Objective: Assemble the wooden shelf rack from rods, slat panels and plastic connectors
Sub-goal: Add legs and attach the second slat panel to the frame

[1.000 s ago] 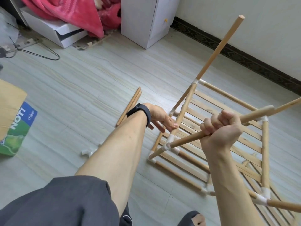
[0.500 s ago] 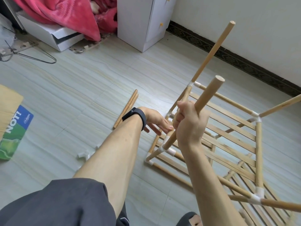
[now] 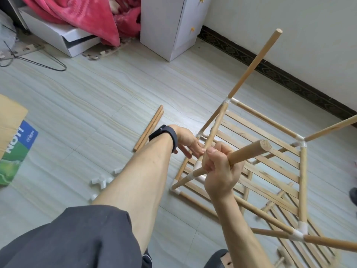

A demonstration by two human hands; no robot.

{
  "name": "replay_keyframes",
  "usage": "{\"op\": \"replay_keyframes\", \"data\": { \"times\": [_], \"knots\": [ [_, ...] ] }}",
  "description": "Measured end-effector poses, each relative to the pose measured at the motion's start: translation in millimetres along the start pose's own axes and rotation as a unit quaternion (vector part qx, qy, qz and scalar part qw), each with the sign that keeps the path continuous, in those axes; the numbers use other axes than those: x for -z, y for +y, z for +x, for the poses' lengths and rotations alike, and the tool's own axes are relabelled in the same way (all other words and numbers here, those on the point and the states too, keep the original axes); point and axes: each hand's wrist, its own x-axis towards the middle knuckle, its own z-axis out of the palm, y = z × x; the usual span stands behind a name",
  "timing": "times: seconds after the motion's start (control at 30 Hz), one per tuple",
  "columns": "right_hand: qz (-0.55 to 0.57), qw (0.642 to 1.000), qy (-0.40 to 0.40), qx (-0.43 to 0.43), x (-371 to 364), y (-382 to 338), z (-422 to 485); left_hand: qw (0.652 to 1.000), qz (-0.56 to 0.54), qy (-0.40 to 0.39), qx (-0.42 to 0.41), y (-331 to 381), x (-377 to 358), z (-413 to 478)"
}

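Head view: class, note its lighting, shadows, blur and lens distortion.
Head view: soft, even daylight, only faint shadows on the floor, no glare. Head view: the wide-angle lens bows the floor seams toward the edges. Head view: the right hand gripping the rod is fairly sharp, while the slat panel at the lower right is smeared.

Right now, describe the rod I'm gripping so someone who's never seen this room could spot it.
Find the half-built wooden rack on the floor by the wall, then its near left corner with a white connector. The rod rises from there through the right hand; unlike the taller bare rod at the far corner, a fist wraps it.
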Motion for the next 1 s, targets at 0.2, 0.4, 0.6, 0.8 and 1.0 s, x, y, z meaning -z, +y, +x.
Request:
{"op": "replay_keyframes", "data": {
  "times": [0.2,0.4,0.6,0.8,1.0],
  "knots": [
    [0.027,0.998,-0.046,-0.021,4,4,10,1.0,0.018,-0.003,0.008,7,2,-6],
    [-0.036,0.999,0.004,-0.028,5,4,12,0.994,0.032,0.104,-0.023,21,-15,-16],
    [-0.125,0.988,0.015,-0.09,0,5,18,0.943,-0.049,0.293,-0.148,54,-8,-54],
    [-0.304,0.921,-0.116,-0.214,17,-39,27,0.915,-0.097,0.27,-0.285,108,-23,-131],
    [-0.524,0.746,-0.34,-0.231,73,-111,34,0.913,0.031,0.248,-0.323,141,-60,-165]
  ]
}}
